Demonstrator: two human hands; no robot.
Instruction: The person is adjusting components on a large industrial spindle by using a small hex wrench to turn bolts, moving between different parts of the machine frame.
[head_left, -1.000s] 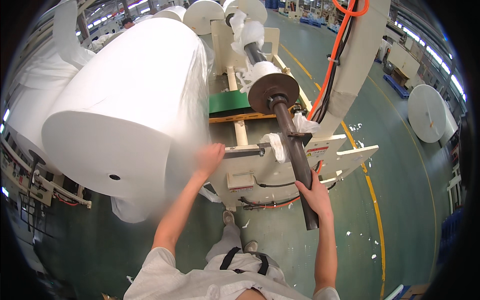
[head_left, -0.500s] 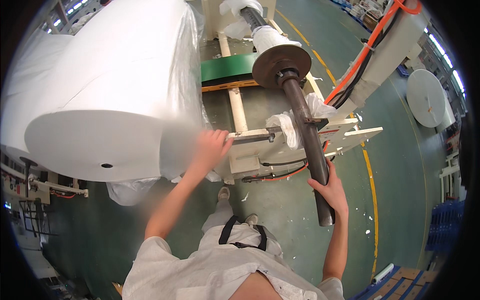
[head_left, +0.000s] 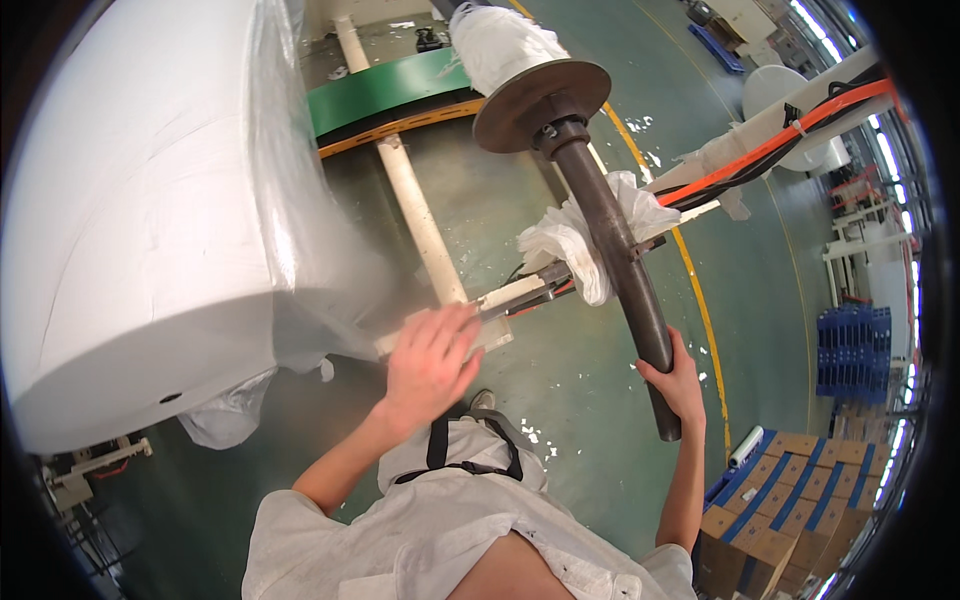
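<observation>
My right hand (head_left: 672, 380) is clamping around the lower end of the dark steel shaft (head_left: 612, 245), which is running up and away to a round flange disc (head_left: 540, 92). My left hand (head_left: 430, 360), fingers spread and blurred, is pressing on the cream frame bar (head_left: 480, 305), just beside the huge white fabric roll (head_left: 140, 230) to its left.

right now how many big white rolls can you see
2. One huge white roll fills the left side, beside the left hand. A second, smaller-looking roll stands far off at upper right, partly behind the orange cable. Others may be hidden.
</observation>
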